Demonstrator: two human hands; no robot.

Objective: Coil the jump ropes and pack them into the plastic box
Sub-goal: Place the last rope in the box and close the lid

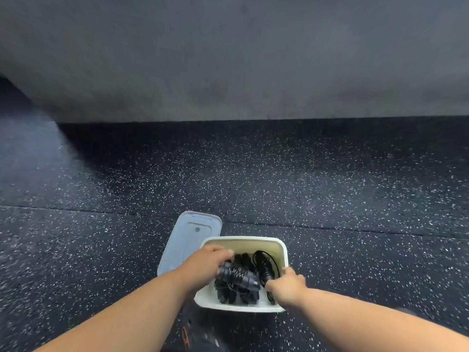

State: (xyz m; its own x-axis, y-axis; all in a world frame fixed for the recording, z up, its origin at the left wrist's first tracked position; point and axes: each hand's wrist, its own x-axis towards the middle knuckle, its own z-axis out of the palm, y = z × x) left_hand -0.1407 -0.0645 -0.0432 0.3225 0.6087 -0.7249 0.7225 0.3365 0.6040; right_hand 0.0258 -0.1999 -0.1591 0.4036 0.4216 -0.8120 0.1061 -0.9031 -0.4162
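Note:
A white plastic box stands open on the dark speckled floor, low in the middle of the head view. Inside lie black coiled jump ropes with black handles. My left hand reaches over the box's left rim and grips a coiled black rope bundle just above the others. My right hand holds the box's right rim, fingers curled over the edge. Part of the box's near side is hidden by my arms.
The box's translucent lid lies flat on the floor, touching the box's left side. A grey wall rises behind the open rubber floor. Something dark with an orange mark lies between my arms.

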